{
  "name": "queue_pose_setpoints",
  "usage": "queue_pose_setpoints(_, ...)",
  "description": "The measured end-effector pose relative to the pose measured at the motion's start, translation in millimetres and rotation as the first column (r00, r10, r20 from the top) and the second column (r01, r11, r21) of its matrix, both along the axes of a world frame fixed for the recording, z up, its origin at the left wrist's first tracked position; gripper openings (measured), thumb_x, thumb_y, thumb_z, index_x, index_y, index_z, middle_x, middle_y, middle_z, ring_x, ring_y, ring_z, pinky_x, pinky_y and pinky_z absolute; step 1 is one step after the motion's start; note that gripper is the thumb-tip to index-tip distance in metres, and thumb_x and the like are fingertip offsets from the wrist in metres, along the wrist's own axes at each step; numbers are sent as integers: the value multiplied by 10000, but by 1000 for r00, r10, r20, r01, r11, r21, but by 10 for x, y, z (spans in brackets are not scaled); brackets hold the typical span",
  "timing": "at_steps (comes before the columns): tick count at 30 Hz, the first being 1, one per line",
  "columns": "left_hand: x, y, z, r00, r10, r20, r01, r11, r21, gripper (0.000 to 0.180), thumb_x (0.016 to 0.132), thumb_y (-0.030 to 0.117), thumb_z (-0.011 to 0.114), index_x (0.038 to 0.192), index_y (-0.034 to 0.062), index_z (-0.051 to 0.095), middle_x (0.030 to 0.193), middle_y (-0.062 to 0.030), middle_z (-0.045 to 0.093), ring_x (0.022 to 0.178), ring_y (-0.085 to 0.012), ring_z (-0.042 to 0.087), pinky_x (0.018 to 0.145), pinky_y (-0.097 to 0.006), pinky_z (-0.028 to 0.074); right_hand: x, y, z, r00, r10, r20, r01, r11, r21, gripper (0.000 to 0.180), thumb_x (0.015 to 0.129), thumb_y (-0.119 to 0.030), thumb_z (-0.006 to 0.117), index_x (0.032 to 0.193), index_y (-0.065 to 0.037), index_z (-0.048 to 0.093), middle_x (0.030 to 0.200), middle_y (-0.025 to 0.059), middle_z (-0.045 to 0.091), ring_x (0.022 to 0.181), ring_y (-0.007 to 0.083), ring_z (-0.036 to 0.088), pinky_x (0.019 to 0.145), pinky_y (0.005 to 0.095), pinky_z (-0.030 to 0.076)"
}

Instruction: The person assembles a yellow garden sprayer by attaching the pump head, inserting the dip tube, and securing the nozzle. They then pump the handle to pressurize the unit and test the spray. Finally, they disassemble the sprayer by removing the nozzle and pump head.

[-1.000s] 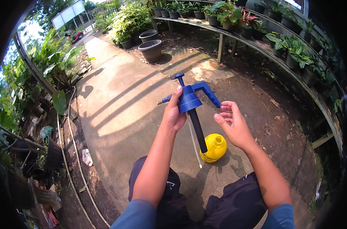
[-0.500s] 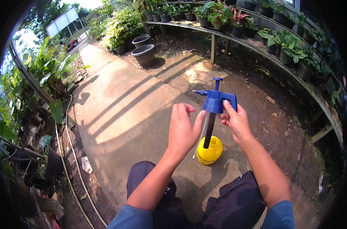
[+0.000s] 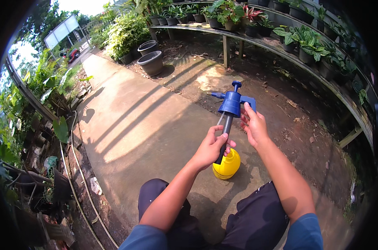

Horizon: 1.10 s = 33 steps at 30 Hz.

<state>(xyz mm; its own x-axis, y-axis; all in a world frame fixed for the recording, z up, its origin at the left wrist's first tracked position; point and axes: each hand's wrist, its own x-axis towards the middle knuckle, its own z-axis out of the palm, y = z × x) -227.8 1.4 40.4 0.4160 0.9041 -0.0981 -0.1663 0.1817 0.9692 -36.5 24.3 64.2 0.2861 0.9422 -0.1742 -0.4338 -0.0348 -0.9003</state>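
While gripping pump stem [image 3: 225, 132], both hands closed

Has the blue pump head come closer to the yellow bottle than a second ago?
Yes. The blue pump head now stands upright with its black tube reaching down to the yellow bottle; earlier it hung beside it.

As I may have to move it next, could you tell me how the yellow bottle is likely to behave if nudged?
The yellow bottle looks like thin plastic, so probably light. Its round body could roll if tipped. It stands on the concrete, and the dark tube seems to enter its neck, perhaps steadying it.
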Motion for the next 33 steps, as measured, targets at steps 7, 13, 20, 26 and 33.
queue_pose_setpoints(7, -62, 59, 60, 936, -98, 339, 184, 956, -230, 298, 1059, 354, 606, 1089, 62, 555, 793, -36, 580, 568, -67, 483, 493, -205, 417, 27, 67, 41, 995, 20, -94, -16, 999, 42, 305, 960, -387, 755, 1065, -128, 633, 1030, -15, 650, 878, 93, 565, 783, 314, 516)
queue_pose_setpoints(13, -46, 36, -99, 885, 225, -408, -49, 916, 399, 405, 1015, 397, 662, 1001, 3, 756, 723, -66, 620, 647, -165, 544, 633, -350, 441, 35, 73, 14, 994, -22, -110, 23, 1000, 10, 292, 962, -361, 759, 1068, -121, 630, 1016, -18, 637, 865, 96, 560, 780, 324, 532)
queue_pose_setpoints(20, 130, -120, -149, 813, 441, -379, -250, 853, 457, 428, 1033, 369, 633, 1157, -34, 559, 1003, -205, 668, 802, -331, 706, 765, -437, 541, 56, 119, -1, 980, -108, -165, 120, 991, 66, 310, 976, -347, 744, 1116, -97, 624, 1012, -2, 628, 860, 111, 552, 775, 324, 543)
queue_pose_setpoints(26, 126, -196, -18, 810, 333, -482, -80, 878, 472, 583, 872, 316, 847, 1224, -58, 570, 1030, -157, 705, 901, -234, 738, 741, -355, 585, 119, 119, 49, 969, -98, -226, 102, 995, 4, 291, 970, -342, 751, 1049, -90, 628, 982, -2, 627, 852, 111, 562, 750, 313, 555)
queue_pose_setpoints(33, -43, -2, -95, 890, -27, 455, 195, 925, -327, 353, 1153, 347, 333, 1224, 86, 559, 794, -38, 588, 554, -95, 431, 527, -247, 384, 306, 191, 52, 974, -146, -173, 144, 989, -22, 288, 981, -343, 735, 1089, -94, 641, 1023, 7, 640, 861, 97, 558, 756, 301, 560)
